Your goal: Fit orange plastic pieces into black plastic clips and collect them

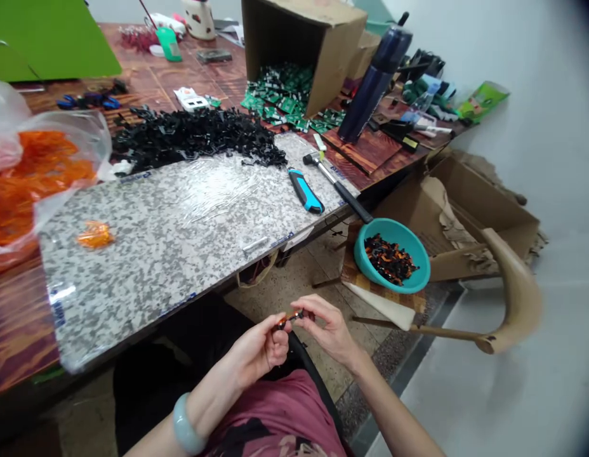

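Note:
Over my lap, a small black and orange plastic part (289,318) is held between both hands. My left hand (266,346) pinches its orange end, with the other fingers curled in. At the black end, the thumb and fingertips of my right hand (325,325) close on it. My fingers cover much of the part, so its exact shape is hard to make out. To the right, a teal bowl (424,279) on a wooden chair holds many similar black and orange pieces. A few loose orange pieces (95,234) lie on the speckled board (146,266).
Black plastic pieces (194,136) are heaped behind thin clear strips (218,187). A utility knife (305,190) and a hammer (339,187) lie at the board's right. Orange parts fill a plastic bag (92,130) at left. A tipped cardboard box (339,44) spills green circuit boards (280,95); a dark bottle (373,82) stands beside it.

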Demonstrator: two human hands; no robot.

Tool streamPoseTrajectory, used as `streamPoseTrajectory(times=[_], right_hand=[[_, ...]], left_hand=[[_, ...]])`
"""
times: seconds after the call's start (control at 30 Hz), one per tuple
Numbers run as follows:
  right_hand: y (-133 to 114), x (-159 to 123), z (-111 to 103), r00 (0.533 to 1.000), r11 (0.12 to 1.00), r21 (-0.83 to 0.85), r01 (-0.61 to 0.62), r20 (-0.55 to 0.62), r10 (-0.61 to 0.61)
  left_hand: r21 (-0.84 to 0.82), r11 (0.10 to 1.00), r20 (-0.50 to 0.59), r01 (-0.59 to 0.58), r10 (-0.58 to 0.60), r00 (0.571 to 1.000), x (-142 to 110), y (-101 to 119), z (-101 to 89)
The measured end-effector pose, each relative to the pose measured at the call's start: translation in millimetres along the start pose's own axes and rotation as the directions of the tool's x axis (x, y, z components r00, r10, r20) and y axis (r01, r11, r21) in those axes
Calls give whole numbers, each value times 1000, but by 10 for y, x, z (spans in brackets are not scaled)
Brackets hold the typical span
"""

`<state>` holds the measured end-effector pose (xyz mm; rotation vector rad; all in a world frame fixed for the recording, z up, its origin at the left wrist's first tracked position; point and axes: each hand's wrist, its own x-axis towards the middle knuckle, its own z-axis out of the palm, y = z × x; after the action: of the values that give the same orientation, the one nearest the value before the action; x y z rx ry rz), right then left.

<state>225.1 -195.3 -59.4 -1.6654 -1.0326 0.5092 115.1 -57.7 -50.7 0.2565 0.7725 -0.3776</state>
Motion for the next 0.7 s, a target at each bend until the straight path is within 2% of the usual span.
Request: streamPoseTrajectory(times=[0.1,0.17,0.47,0.53,0.6,0.7], right_hand=[[-35,17,-10,995,995,-44,94,25,-93],[-58,21,-14,993,991,-72,117,36,-115],[-152,-17,57,990,980,-144,136,49,-130],[-100,-38,52,994,964,-241,113,29,-109],[11,-62,-70,997,919,-391,49,-38,-69],[261,-82,-550,969,830,-551,-85,-239,-59]], left_hand=[[-59,997,17,54,-53,998,-18,-31,13],[-96,992,25,78,-76,997,-38,-55,17],[-135,985,55,106,-100,994,-107,-93,20],[-141,985,59,98,-90,994,-92,-100,-5],[-105,993,46,59,-55,997,-70,-113,-42],[23,999,11,-42,42,999,-47,-143,-129]])
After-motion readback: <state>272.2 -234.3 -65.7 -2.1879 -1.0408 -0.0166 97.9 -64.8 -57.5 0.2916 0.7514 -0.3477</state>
